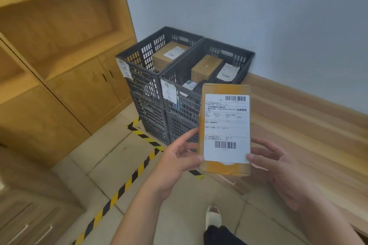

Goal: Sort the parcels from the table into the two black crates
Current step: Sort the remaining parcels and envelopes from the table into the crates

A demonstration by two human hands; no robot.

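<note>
Here, at about nine o'clock, a wooden cabinet (59,65) is filling the left side, with yellow-and-black floor tape (129,181) running from it towards the crates. At roughly eleven o'clock the left crate (139,59) is sitting on top of other crates, wearing a handwritten tag (123,68) and already holding one brown box (169,53). Touching it at twelve o'clock, the right crate (229,53) is carrying its own tag (168,91) and holding a second box (206,66) beside a dark pouch (228,72).

Just below, the left hand (179,157) is pinching the lower left edge of the parcel (225,129), thumb on the front and fingers behind. The parcel is standing upright in the air, between the person and the crates, with its printed label facing the camera. The right hand (278,165) is gripping the lower right corner the same way. At three o'clock the table (298,115) is stretching along the wall.

The person is probably reading the label to choose a crate. The main risk is a misread sending the parcel into the wrong crate, since the two are touching. With both grips sitting low, the tall parcel could also be tipping forward during the reach, or catching on the shared rim.
</note>
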